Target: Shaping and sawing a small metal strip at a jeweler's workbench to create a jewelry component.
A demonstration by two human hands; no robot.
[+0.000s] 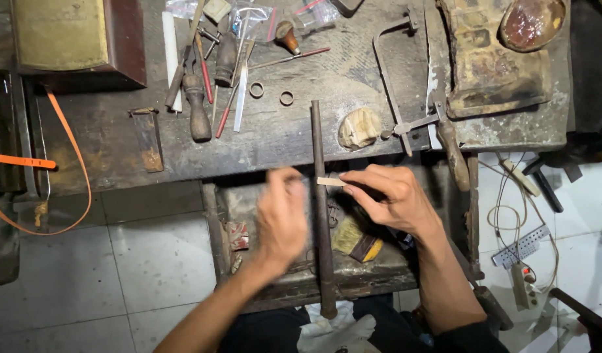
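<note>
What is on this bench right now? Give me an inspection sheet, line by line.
Surface: worn, stained workbench with an open drawer below.
Job's things: long tapered metal rod from bench to lap; small pale strip held against it.
Clutter: frame saw, wooden-handled tools, two rings, brush in the drawer.
Hands: right hand pinches the strip; left hand blurred beside the rod.
Cables: white cord and power strip on the floor.
Surroundings: white tiled floor, orange strap.

Small clear plastic bags [249, 14] lie at the bench's far edge.
</note>
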